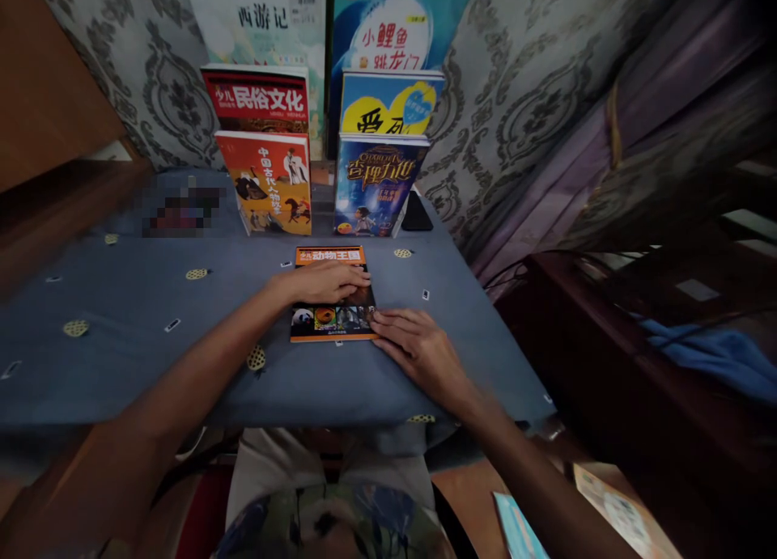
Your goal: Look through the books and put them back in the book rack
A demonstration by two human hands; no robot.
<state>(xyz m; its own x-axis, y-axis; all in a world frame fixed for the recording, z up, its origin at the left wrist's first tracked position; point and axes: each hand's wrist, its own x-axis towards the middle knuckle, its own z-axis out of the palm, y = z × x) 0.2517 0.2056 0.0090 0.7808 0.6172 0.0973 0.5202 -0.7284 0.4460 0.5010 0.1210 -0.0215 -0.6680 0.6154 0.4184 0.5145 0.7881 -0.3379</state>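
Observation:
A closed book (331, 332) with a black and orange cover and small animal pictures lies flat on the blue tablecloth. My left hand (324, 282) rests flat across the middle of its cover, fingers stretched to the right. At the book's lower right edge is my right hand (418, 345), its fingers extended and the tips touching the corner. The underside of both hands is hidden. Behind the book, an orange book (270, 187) stands at left and a dark blue book (376, 191) at right, both upright.
Further books stand behind in two rows, among them a red one (258, 98), a yellow and blue one (388, 102) and a tall teal one (449, 17). A black phone (418, 213) lies behind the right row. More books (619, 510) are low at right, below the table (121, 381).

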